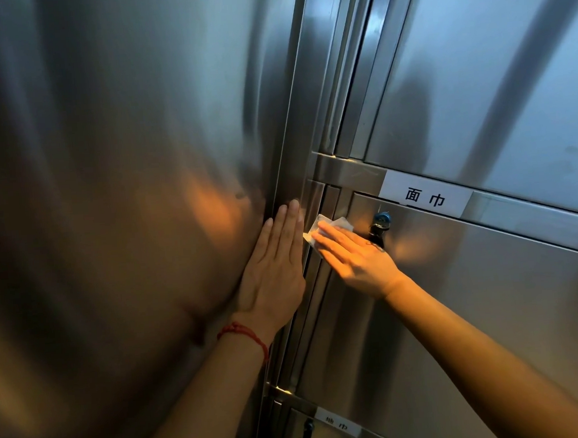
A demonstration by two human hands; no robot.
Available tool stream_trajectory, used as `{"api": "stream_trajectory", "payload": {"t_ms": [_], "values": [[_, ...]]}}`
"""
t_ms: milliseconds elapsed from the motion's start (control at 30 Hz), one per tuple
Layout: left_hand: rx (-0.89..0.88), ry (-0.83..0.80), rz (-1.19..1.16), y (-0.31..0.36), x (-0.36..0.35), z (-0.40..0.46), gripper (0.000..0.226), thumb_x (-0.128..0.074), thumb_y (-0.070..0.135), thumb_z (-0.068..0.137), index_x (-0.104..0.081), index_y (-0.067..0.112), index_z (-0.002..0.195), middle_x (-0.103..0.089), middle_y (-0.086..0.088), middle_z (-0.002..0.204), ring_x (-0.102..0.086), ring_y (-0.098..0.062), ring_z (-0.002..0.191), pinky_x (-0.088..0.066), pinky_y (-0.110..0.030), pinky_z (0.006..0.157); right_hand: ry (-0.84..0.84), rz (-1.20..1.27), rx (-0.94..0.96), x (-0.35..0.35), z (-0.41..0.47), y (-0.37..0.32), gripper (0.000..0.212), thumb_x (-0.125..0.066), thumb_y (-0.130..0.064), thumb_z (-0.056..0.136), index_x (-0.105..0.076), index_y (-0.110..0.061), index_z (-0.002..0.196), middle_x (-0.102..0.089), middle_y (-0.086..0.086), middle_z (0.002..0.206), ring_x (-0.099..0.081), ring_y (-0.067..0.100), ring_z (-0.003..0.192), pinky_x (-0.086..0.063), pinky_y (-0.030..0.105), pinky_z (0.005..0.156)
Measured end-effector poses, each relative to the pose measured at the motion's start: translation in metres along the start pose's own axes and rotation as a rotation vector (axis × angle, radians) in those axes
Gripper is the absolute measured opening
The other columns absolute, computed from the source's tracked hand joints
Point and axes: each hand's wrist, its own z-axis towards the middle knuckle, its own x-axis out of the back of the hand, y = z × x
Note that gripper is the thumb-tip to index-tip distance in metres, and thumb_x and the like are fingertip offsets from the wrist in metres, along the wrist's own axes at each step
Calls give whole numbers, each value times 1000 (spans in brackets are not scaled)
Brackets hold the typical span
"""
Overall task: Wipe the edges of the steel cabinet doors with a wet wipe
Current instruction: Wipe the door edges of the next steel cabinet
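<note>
The right hand point(355, 258) presses the wet wipe point(329, 228) under straight, close-set fingers at the door's point(458, 309) eleven-o'clock corner; the left hand point(277, 264) lies flat, fingers together; the wipe looks limp and light, best pinned flat.

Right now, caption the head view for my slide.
Right hand presses a wet wipe on the steel door's edge; left hand rests flat beside it.
</note>
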Motion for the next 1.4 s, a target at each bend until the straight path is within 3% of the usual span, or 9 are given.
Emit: {"api": "stream_trajectory", "payload": {"t_ms": [167,433,800,933,1033,1133,1233,1300,1400], "values": [[-4,-17,-5,1,-2,0,70,-24,23,95,24,-2,140,31,-22,145,26,-32,136,21,-42,107,23,2,-25,-1,1,-4,56,-87,-3,55,-67,3,107,-63,22,115,-59,34,109,-36,40,93],[15,91,-171,20,-11,-17,69,-55,26,78,-32,0,138,-29,-20,146,-31,-31,135,-29,-47,107,8,-14,15,0,0,-1,56,-86,-4,56,-67,3,108,-62,22,116,-58,34,110,-35,41,93],[81,-118,-443,70,-47,-64,89,-82,24,57,-43,-1,134,-39,-22,142,-39,-34,130,-38,-53,101,29,-4,21,-3,-3,-3,51,-83,0,61,-66,4,110,-62,22,117,-57,34,113,-40,42,94],[104,-168,-510,87,-55,-70,91,-82,26,57,-43,-1,135,-38,-20,144,-37,-33,132,-31,-51,105,69,-10,39,-2,-3,-2,51,-84,2,58,-67,5,106,-63,23,113,-59,35,110,-37,40,93],[176,-239,-548,100,-60,-67,96,-68,32,78,-8,-2,145,-7,-18,154,-16,-32,142,-14,-43,115,75,-8,67,0,-4,-1,49,-82,3,59,-67,6,105,-64,23,113,-59,35,109,-40,41,92],[166,-224,-572,109,-63,-70,80,-82,23,63,-46,-18,122,-37,-32,138,-42,-44,125,-30,-56,103,112,7,106,1,-3,0,29,-66,3,74,-69,6,103,-65,22,111,-60,35,107,-46,44,89],[119,-258,-467,114,-59,-70,66,-63,32,72,-53,-24,106,-54,-30,122,-55,-41,113,-46,-53,93,128,25,105,1,-4,0,33,-42,-2,83,-70,6,99,-66,20,109,-61,34,105,-50,44,86],[44,-226,-408,120,-62,-72,49,-55,35,71,-70,-10,83,-64,-28,107,-61,-39,105,-44,-53,91,89,44,105,-2,-7,0,33,-44,-1,82,-67,9,103,-64,23,112,-59,38,107,-52,49,84],[89,-220,-435,130,-70,-71,51,-37,33,89,-58,-9,110,-21,-34,139,-28,-41,133,-25,-53,108,50,27,127,-3,-10,2,31,-56,3,78,-65,10,107,-61,25,116,-56,40,110,-51,52,83]]}}
